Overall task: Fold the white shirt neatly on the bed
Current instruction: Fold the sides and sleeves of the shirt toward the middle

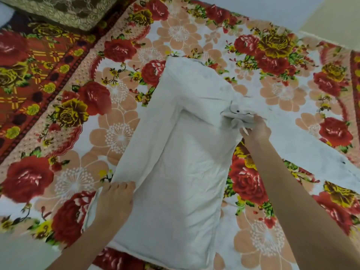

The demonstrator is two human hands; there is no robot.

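1. Left hand (115,193) lies flat, fingers straight and together, pressing on the near-left edge of the white shirt (175,162). Right hand (256,129) pinches a bunch of cloth (238,114) at the shirt's right side, fingers curled round it.
2. Head view, where things lie: the shirt stretches from near to far across the middle of the bed (78,117). Its left side appears to be turned in over the body. One sleeve (311,151) trails flat to the right, well apart from the body. A lace-covered cushion (64,12) sits far left, clear of the work.
3. Risk, as I judge it: the pinch holds crumpled cloth, not a clean edge. Carrying it across like that could set a lumpy, crooked right fold.
4. Pulling with the right hand may drag the whole shirt rightward and open the left fold if the flat palm eases off.
5. The trailing sleeve could twist or tuck under the body as it is brought in, leaving a hidden ridge.
6. The soft cover may ruck up under the shirt and skew the edges.
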